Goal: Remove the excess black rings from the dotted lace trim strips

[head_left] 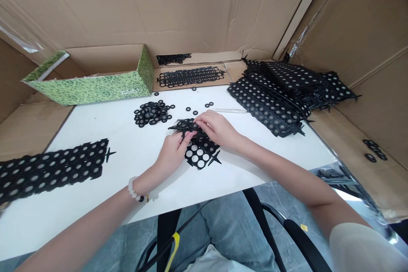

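Observation:
A black punched sheet (pixel 200 153) full of round holes lies on the white table (pixel 223 178) in front of me. My left hand (pixel 174 151) presses on its left edge, fingers bent over the sheet. My right hand (pixel 216 129) lies across its far end, fingertips pinching at the black material there. A heap of loose black rings (pixel 152 113) sits just beyond the hands, with a few single rings scattered to its right.
A stack of uncut black sheets (pixel 280 93) fills the right side. Emptied black sheets (pixel 47 170) lie at the left edge. A green patterned box (pixel 92 85) stands at the back left. More black webbing (pixel 191 76) lies behind. Cardboard walls surround the table.

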A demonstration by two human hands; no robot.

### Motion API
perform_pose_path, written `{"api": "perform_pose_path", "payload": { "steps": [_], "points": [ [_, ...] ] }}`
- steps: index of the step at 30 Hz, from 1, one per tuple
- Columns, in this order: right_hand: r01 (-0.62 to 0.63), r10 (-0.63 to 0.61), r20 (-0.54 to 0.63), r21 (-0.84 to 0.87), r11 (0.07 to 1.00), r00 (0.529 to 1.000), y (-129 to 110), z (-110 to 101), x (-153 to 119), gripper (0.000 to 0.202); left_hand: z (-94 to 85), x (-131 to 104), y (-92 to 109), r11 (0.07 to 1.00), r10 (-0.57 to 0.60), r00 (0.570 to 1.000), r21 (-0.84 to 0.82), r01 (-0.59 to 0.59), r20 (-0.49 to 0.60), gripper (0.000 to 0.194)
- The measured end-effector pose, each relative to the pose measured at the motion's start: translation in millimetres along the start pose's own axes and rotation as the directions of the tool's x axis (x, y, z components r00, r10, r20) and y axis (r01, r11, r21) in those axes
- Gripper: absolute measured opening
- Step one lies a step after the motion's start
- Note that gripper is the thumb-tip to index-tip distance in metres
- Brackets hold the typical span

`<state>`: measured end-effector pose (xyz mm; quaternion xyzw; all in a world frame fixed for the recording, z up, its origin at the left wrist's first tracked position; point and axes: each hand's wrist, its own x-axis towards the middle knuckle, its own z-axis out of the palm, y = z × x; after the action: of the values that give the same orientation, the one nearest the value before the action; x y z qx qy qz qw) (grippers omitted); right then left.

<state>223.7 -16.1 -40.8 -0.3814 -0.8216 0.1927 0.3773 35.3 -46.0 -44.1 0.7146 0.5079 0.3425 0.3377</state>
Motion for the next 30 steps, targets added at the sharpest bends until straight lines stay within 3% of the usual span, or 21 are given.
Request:
{"api": "perform_pose_path", "payload": {
  "steps": [3,5,8,10,12,15,18,20,24,27,30],
  "points": [
    [-0.189,0.219,-0.044,0.36,0.913,0.975,10,0,4,0.034,-0.8,0,0,0.999,-0.017,1.0,-0.038,0.017,0.002,0.04],
    [-0.241,0.332,-0.111,0.483,0.842,0.937,23,-7,8,0.039,0.1,1,-1,0.997,-0.045,0.999,-0.059,0.047,0.026,0.04],
    [-0.301,0.407,-0.294,0.344,0.889,0.865,47,-23,11,0.031,3.5,3,-4,0.979,-0.106,0.991,-0.167,0.118,0.075,0.038],
    [-0.376,0.393,-0.323,0.118,0.919,0.861,62,-28,10,0.022,5.5,4,-5,0.947,-0.151,0.985,-0.273,0.17,0.086,0.036],
    [-0.404,0.372,-0.272,-0.068,0.912,0.887,70,-28,8,0.019,6.0,5,-5,0.904,-0.202,0.977,-0.372,0.212,0.065,0.033],
    [-0.339,0.302,-0.192,-0.206,0.918,0.934,67,-23,5,0.025,4.4,6,-2,0.84,-0.261,0.964,-0.48,0.253,0.051,0.03],
    [-0.175,0.151,-0.164,-0.147,0.973,0.975,47,-21,5,0.026,2.2,7,0,0.83,-0.238,0.969,-0.505,0.238,0.067,0.029],
    [-0.031,0.028,-0.07,-0.039,0.999,0.997,31,-20,4,0.023,1.8,7,0,0.862,-0.185,0.981,-0.471,0.189,0.056,0.027],
    [0.147,-0.149,0.05,0.049,0.988,0.988,10,-11,0,0.018,2.5,5,-3,0.941,-0.109,0.994,-0.318,0.113,0.032,0.025],
    [0.136,-0.141,0.046,0.106,0.985,0.989,7,-6,-2,0.015,1.9,3,-4,0.97,-0.083,0.996,-0.226,0.086,0.021,0.027],
    [0.025,-0.039,0.056,0.221,0.975,0.998,6,-6,-1,0.013,-0.3,0,-3,0.992,-0.024,0.999,-0.125,0.028,0.026,0.029]
  ]
}}
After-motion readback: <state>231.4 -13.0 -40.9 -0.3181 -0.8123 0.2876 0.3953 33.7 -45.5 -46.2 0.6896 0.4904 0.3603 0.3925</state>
